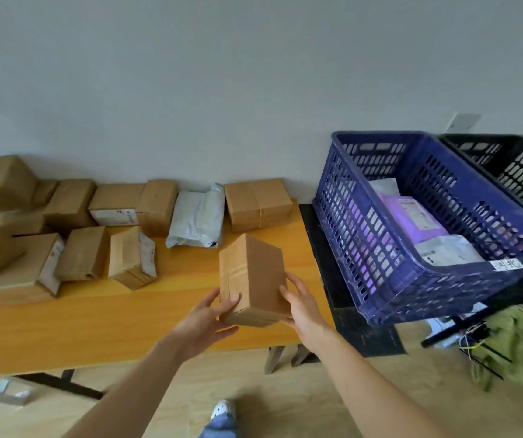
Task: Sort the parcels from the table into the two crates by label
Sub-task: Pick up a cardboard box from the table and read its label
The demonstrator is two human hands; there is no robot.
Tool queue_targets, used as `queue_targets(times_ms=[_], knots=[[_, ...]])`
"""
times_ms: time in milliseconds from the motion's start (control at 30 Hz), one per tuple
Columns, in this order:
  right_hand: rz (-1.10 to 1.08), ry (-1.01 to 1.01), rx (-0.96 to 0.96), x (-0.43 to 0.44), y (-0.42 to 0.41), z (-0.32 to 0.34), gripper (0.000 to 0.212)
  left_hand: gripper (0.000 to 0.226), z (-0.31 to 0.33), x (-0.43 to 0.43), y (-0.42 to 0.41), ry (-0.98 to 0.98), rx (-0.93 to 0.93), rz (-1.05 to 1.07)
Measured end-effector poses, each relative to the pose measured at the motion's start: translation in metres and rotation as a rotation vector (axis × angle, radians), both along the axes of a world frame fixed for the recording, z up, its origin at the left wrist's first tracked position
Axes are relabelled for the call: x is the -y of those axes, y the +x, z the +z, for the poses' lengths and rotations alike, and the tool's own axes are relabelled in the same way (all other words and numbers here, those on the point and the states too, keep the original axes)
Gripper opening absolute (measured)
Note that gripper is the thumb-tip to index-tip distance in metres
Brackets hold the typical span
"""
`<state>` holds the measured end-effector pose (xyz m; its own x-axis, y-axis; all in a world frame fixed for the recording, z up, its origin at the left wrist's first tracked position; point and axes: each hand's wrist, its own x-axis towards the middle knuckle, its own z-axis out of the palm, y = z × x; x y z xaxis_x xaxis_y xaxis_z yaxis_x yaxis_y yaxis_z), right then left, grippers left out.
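Note:
A brown cardboard parcel (252,276) sealed with tape is held tilted above the right end of the wooden table (127,324). My left hand (204,324) grips its lower left corner, thumb on the front face. My right hand (301,308) holds its right side with fingers curled under. No label shows on the faces I see. Several more brown boxes (73,241) and a white mailer bag (197,216) lie along the table's back. To the right stand a blue crate (348,222) with purple and white bags inside, and a black crate (522,172) behind it.
The crates sit on a dark stand (326,267) right of the table. A green cloth (519,343) and cables lie on the floor below them. My shoe (223,409) shows on the wooden floor. A grey wall runs behind everything.

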<state>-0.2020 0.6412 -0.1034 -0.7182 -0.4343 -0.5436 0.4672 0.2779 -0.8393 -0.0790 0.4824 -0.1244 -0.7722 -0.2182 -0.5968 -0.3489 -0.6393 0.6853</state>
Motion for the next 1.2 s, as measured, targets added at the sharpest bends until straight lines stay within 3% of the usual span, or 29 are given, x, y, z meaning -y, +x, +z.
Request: queue_targets(times_ms=[100, 200, 233, 367, 467, 667, 900, 1000, 1100, 1200], knots=[[0.070, -0.003, -0.015, -0.007, 0.012, 0.008, 0.049, 0.069, 0.017, -0.019, 0.015, -0.055, -0.034, -0.035], [0.131, -0.010, -0.018, -0.010, 0.020, 0.014, 0.092, 0.066, 0.030, -0.028, 0.027, -0.108, -0.049, -0.030], [0.142, -0.029, -0.018, -0.010, 0.024, 0.017, 0.098, 0.067, 0.034, -0.029, 0.030, -0.127, -0.050, -0.026], [0.227, -0.088, -0.019, -0.006, 0.040, 0.033, 0.107, 0.079, 0.050, -0.028, 0.043, -0.203, -0.055, -0.009], [0.280, -0.110, -0.016, 0.003, 0.053, 0.043, 0.117, 0.074, 0.061, -0.021, 0.055, -0.234, -0.080, -0.014], [0.300, -0.143, -0.088, 0.034, 0.086, 0.049, 0.088, 0.045, 0.068, 0.012, 0.082, -0.251, -0.061, -0.040], [0.260, -0.273, 0.093, 0.068, 0.131, 0.058, 0.044, 0.049, 0.065, 0.044, 0.122, -0.351, -0.027, -0.071], [0.188, -0.339, 0.131, 0.080, 0.144, 0.056, 0.037, 0.044, 0.065, 0.054, 0.133, -0.335, -0.080, -0.059], [0.121, -0.353, 0.027, 0.085, 0.146, 0.057, 0.030, 0.051, 0.062, 0.068, 0.140, -0.333, -0.061, 0.037], [0.094, -0.356, -0.043, 0.088, 0.147, 0.058, 0.039, 0.043, 0.062, 0.078, 0.148, -0.311, -0.016, 0.089]])
